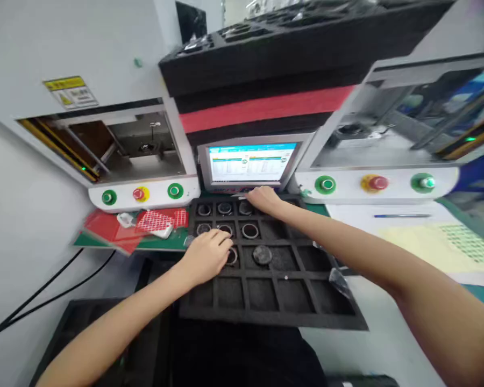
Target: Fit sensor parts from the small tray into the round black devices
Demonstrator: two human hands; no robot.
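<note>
A: What are the largest bodies in the figure?

B: Two pale machines, one at left (64, 97) and one at right (407, 123), each with two green buttons and one red one on its front sill. Between them stands a monitor (250, 164), and a stack of black foam trays (290, 48) rests above it.

A: And on the tabletop (387, 333)?

B: A black foam tray (274, 290) of square compartments, its long axis running left to right, lying flat with the pockets facing up. Five metal rings show in its rear rows, each lying flat in its own pocket, for example one ring (250, 231) in the second row. One dark disc (262, 255) lies in the third row. The front row holds nothing.

A: The hands?

B: The left hand (207, 257) rests knuckles up over the third row, fingers curled down onto a partly hidden ring (232, 257); whether it is actually gripped cannot be told. The right hand (266, 201) reaches to the rear row, fingers bent over a pocket; its hold cannot be told either.

A: Smaller items?

B: Red sheets (113, 228) at left; one pen (401, 215) at right.
</note>
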